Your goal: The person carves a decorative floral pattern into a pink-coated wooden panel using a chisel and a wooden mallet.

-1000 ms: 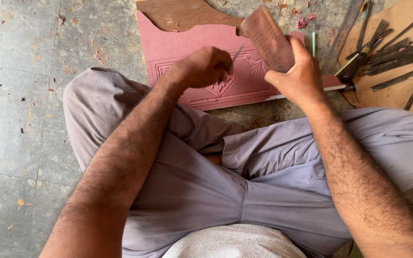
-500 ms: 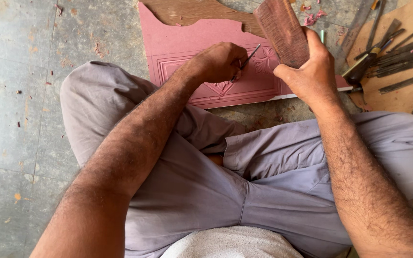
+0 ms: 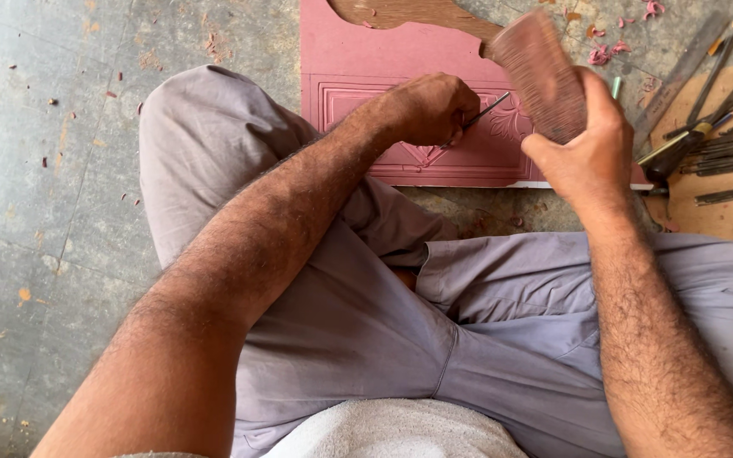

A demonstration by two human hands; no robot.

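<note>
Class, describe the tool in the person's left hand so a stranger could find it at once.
Start at the pink carved panel lying on the floor. The left hand rests over its lower border, gripping a thin metal chisel. Unlike the tools lying loose on the board to the right, it is held with its tip on the carving.

Spare chisels (image 3: 727, 153) on a board (image 3: 723, 212); chips (image 3: 608, 51) on floor (image 3: 44, 170).

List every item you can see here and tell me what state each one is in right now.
Left hand: closed in a grip on a chisel.
Chisel: slanted, tip on the carved panel.
Right hand: closed around a wooden mallet.
Wooden mallet: raised above the panel, blurred.
Pink panel: flat on the floor, partly carved with a border and leaf motif.
Spare chisels: lying loose on a board at right.
Pink shavings: scattered on the floor.
</note>
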